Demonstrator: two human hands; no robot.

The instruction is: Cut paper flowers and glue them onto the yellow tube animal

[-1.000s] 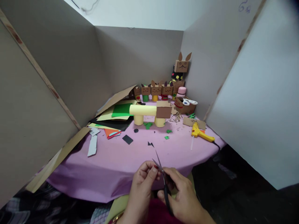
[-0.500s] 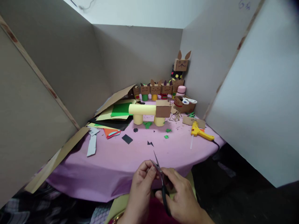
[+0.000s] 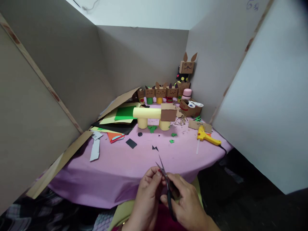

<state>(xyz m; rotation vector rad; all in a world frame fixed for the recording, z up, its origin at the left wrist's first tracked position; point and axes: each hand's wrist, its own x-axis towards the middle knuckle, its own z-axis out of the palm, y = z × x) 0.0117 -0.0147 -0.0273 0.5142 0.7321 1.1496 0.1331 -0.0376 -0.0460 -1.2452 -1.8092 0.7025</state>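
Note:
My right hand (image 3: 189, 199) is closed round the black handles of a pair of scissors (image 3: 169, 199). The slightly parted blades point up and away, beside the fingertips of my left hand (image 3: 150, 191). Thumb and fingers of that hand are pinched together; a tiny red spot shows at the tip, and what they hold is too small to name. Beyond the blades lie small black paper scraps (image 3: 155, 148) and a black paper rectangle (image 3: 131, 143). Farther back stands a yellow paper-tube figure (image 3: 147, 113) with a brown cardboard box head (image 3: 168, 112).
A yellow glue gun (image 3: 207, 136) lies at right, its cord over the table edge. Coloured paper sheets (image 3: 115, 126) and cardboard (image 3: 120, 101) pile up at left. Several box-headed figures (image 3: 160, 93) line the back, near a cardboard box (image 3: 189, 110) with white scissors (image 3: 195, 104).
The scissor blades have shifted slightly against my left fingertips, and a red spot now shows there. My left hand has moved slightly to the right.

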